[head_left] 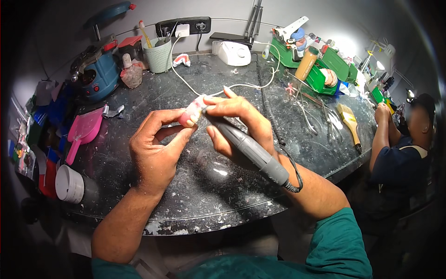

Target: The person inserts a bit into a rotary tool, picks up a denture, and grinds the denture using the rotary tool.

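Observation:
Between the thumb and fingers of my left hand (155, 149) is a pink denture (189, 114) with pale teeth. My right hand (244, 125) grips a dark grey rotary handpiece (246, 146), its front end at the denture's right side. The bur at the tip is too small to make out. A coiled black cord (293, 174) runs from the handpiece's rear end, beside my right wrist. Both hands are held above the middle of the dark, dust-speckled workbench (200, 186).
At the left lie a pink dustpan (86, 128) and a white tub (69, 184); behind them stands a blue machine (95, 76). A woven cup (158, 56) and white control box (234, 53) are at the back. Rightward are green trays (320, 79), a brush (349, 122) and another person (402, 149).

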Motion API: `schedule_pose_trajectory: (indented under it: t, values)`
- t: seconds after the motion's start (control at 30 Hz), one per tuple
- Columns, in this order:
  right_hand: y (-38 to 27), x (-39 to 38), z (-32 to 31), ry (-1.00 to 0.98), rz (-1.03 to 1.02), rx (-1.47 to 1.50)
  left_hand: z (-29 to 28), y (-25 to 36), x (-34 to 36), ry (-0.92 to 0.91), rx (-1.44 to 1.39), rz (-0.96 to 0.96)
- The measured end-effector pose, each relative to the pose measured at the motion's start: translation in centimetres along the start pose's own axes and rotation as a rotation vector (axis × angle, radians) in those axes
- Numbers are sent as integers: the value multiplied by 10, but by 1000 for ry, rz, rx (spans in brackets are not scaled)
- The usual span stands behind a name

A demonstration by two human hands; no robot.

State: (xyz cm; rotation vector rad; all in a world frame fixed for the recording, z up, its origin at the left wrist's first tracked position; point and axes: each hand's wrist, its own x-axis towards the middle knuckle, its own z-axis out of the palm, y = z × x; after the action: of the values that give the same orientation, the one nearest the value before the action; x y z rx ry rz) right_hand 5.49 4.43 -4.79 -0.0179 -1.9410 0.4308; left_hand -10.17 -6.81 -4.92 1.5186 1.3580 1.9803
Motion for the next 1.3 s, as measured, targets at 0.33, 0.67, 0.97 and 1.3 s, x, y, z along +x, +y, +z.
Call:
schedule_pose_trajectory:
  t: [0.33, 0.67, 0.97, 1.3]
  values:
    - [5, -5, -1, 42, 133, 137, 1, -4, 1, -14, -51, 22]
    - [4, -2, -4, -60, 32, 89, 0, -4, 0, 3, -26, -1]
    - [4, -3, -2, -24, 69, 98, -1, -3, 0, -10, 29, 10]
    - [2, -3, -2, 3, 99, 124, 0, -2, 2, -12, 80, 110]
